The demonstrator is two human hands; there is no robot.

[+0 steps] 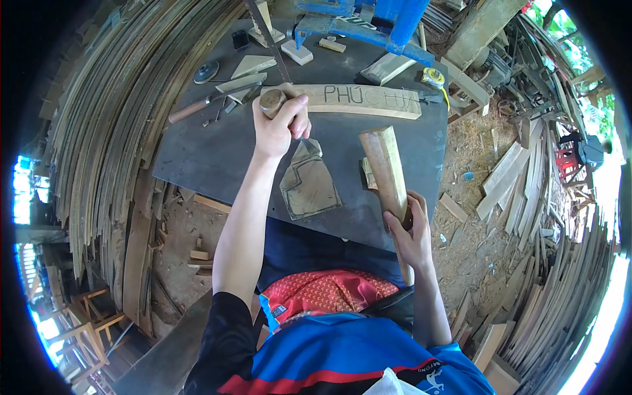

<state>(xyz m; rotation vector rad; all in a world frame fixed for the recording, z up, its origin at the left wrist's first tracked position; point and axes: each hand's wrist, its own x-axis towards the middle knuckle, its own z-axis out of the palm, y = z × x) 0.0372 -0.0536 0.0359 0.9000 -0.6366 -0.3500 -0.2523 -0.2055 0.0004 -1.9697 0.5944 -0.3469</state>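
Observation:
My left hand [280,128] is closed round a tool's wooden handle [272,103], whose round butt faces up. The fist hides the tool's working end. A long narrow dark strip [271,43] reaches away behind the fist; whether it belongs to the tool I cannot tell. Just beyond lies a long, slightly curved wooden board [368,100] with letters marked on it, its left end near the fist. My right hand [411,230] grips a thick squared length of wood [385,161], which slants up and away. Between my hands a flat brown template [311,184] lies on the dark tabletop [230,148].
A wooden-handled blade [191,110], a black round disc [206,72] and wood offcuts [253,65] lie at the far left. A blue metal frame [405,29] stands at the back, near a yellow tape measure [433,78]. Stacked planks [105,125] flank the table.

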